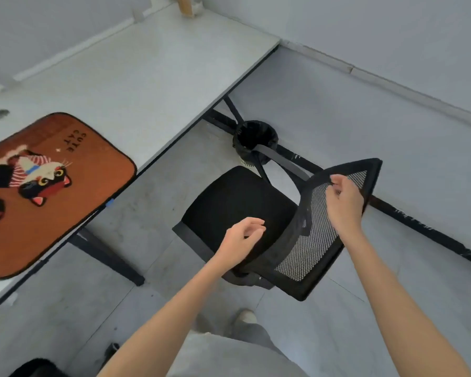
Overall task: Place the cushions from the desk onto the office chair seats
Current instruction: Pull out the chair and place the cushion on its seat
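One cushion [46, 191] lies on the worktop [147, 77]. Your right hand [344, 201] pinches the backrest [318, 235]; the left hand [242, 238] hovers loosely curled, holding nothing. Square the seat [234, 202] first.

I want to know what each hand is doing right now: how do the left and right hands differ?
The right hand is raised and grips the top edge of the chair backrest; the left hand is lower, above the black seat, holding nothing. The right hand's fingers curl round the frame; the left hand's fingers hang loosely curled. Both are bare, and neither touches the cat cushion on the desk.
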{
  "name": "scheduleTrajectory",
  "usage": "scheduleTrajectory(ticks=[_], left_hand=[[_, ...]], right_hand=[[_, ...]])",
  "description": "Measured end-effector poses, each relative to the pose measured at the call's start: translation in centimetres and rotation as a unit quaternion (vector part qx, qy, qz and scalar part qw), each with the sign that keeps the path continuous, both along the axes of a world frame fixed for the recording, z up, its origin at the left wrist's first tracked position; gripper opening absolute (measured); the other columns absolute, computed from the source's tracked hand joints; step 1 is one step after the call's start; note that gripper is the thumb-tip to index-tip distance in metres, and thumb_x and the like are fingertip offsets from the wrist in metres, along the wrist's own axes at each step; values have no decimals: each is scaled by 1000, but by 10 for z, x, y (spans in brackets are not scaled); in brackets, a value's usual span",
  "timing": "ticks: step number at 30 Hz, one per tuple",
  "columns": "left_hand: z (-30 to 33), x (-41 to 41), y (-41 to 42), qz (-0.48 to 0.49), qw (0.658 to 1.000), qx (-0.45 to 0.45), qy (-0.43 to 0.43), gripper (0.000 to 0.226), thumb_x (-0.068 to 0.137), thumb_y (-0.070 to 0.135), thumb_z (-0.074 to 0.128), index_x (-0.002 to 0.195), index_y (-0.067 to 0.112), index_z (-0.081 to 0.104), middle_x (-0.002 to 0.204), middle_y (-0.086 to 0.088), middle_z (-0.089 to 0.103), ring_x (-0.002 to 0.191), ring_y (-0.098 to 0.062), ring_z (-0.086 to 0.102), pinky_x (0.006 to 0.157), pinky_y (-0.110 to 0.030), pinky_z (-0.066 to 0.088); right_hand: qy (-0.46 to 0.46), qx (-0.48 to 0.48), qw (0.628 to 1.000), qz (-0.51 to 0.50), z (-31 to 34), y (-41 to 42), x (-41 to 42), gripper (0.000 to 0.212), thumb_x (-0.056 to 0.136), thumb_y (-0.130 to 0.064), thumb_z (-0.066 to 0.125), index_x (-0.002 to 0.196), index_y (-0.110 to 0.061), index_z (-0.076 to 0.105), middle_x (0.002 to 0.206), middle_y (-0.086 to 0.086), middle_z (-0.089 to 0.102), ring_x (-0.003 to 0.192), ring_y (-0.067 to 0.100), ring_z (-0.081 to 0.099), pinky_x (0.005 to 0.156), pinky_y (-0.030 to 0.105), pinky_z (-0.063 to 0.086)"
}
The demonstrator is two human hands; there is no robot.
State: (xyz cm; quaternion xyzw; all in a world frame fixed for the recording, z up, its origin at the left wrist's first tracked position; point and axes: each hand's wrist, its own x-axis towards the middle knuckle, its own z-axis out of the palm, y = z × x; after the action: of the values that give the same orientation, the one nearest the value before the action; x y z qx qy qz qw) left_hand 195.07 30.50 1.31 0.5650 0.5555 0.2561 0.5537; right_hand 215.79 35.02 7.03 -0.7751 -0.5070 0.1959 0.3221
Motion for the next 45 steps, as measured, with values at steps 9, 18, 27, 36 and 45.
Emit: scheduleTrajectory(ticks=[9,18,27,36,45], left_hand=[[5,-244,9,386,922,2,13,19,91,9,46,102,15,60,103,-6,67,96,-18,63,79,-28,45],[-19,-472,19,551,814,-48,175,37,90,12,47,127,8,49,133,-13,52,124,-29,47,106,-41,38],[-49,-553,28,588,777,-162,155,65,88,15,51,144,5,20,146,-18,35,134,-35,35,110,-46,33],[-32,-557,64,617,765,-89,159,33,95,22,43,119,2,54,121,-19,59,111,-33,55,92,-40,44],[-5,-448,160,436,891,-5,124,25,95,23,42,107,4,54,101,-8,58,91,-19,53,79,-31,42]], right_hand=[[80,-182,903,382,-35,44,-269,31,92,-10,47,122,-10,52,118,9,61,99,11,53,84,18,37],[-5,-196,900,389,-75,114,-474,47,90,-14,48,135,-7,40,143,14,40,132,28,33,109,37,28],[-168,-255,909,284,-105,181,-511,63,90,-32,50,141,-6,24,148,14,29,135,34,25,109,52,25],[-82,-222,940,245,-101,200,-500,40,93,-23,47,130,-7,42,124,20,48,110,32,50,84,39,45],[-97,-131,981,103,-76,190,-368,39,93,-12,44,131,-21,47,112,15,65,100,34,59,76,37,48]])
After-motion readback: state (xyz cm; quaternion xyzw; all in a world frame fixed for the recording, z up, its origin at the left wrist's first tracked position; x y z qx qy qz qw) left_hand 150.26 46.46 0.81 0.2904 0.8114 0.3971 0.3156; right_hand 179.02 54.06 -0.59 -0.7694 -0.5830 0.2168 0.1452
